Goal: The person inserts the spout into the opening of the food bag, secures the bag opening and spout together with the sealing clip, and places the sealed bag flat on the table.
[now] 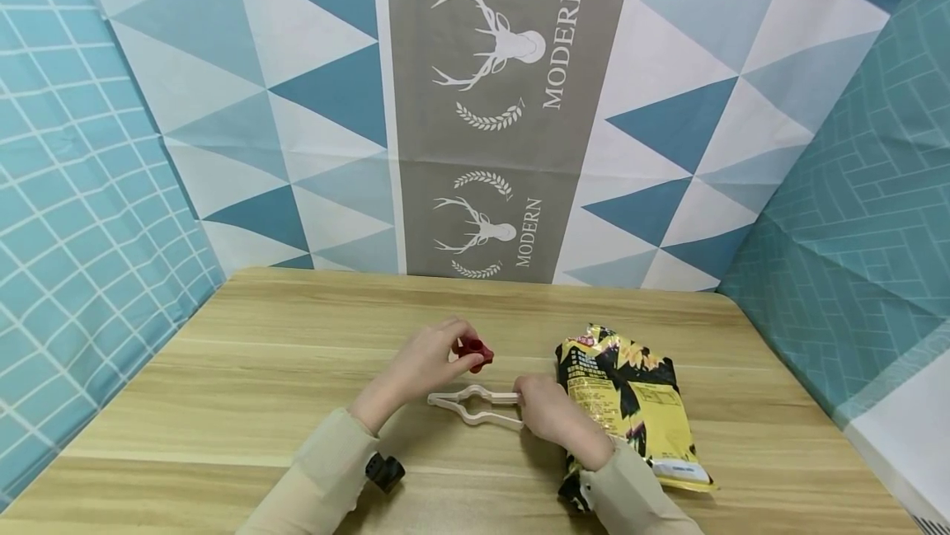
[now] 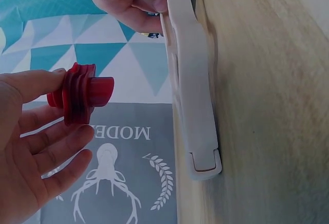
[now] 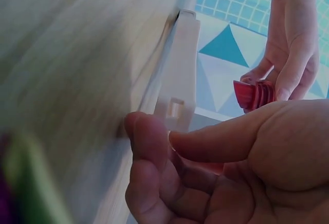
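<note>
A red ribbed plastic cap with a short round spout (image 2: 79, 93) is pinched between the thumb and fingers of my left hand (image 1: 416, 363), held up above the table in the head view. Below and to the right lies a white hinged bag clip (image 2: 195, 90), its two long arms spread apart around a bulged middle. My right hand (image 1: 552, 411) pinches the right end of the clip's farther arm. In the right wrist view, a small square slot shows in the clip close to the right fingertips (image 3: 149, 136).
A yellow and black snack bag (image 1: 660, 424) lies on the wooden table (image 1: 245, 403), partly under my right forearm. A black wrist device (image 1: 384, 471) sits at my left cuff. Patterned cloth walls (image 1: 312, 65) stand behind the table and on both sides.
</note>
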Demonstrator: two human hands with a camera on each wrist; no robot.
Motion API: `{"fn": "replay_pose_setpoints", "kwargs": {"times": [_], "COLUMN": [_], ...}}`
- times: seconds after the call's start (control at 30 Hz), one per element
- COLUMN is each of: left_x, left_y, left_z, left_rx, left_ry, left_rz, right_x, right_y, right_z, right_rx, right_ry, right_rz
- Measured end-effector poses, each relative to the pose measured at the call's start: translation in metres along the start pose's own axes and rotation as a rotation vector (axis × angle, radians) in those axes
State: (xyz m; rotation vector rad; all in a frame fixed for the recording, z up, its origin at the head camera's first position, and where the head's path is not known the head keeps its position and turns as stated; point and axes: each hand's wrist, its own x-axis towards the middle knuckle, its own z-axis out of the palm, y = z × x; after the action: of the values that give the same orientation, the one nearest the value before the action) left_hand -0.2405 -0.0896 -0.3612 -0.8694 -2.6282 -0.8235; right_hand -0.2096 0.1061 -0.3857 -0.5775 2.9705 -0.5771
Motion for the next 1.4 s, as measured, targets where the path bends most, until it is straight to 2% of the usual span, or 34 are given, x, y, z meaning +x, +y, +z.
{"fn": "replay_pose_setpoints", "kwargs": {"times": [0.27,0.47,0.77,1.03,1.3,1.4], "left_x": [-0.001,-0.001,0.001,0.001,0.004,0.006], "left_y": [0.000,0.001,0.001,0.003,0.006,0.007], "left_z": [0.001,0.002,0.002,0.008,0.010,0.010], "left_rx": [0.016,0.009,0.017,0.001,0.015,0.014], "left_ry": [-0.005,-0.009,-0.017,-0.055,-0.039,-0.049], "left_rz": [0.004,0.001,0.007,-0.042,0.001,-0.009], "right_x": [-0.001,-0.003,-0.008,-0.018,-0.020,-0.020], "right_y": [-0.001,-0.005,-0.005,0.001,0.018,0.029], "right_z": [0.000,-0.004,-0.025,-0.049,-0.063,-0.064], "right_rx": [-0.008,-0.012,0.040,-0.051,-0.125,-0.138], "right_ry": [-0.005,0.017,0.032,0.091,0.152,0.171], "right_rz": [0.020,-0.011,0.004,0.026,0.053,0.057]}}
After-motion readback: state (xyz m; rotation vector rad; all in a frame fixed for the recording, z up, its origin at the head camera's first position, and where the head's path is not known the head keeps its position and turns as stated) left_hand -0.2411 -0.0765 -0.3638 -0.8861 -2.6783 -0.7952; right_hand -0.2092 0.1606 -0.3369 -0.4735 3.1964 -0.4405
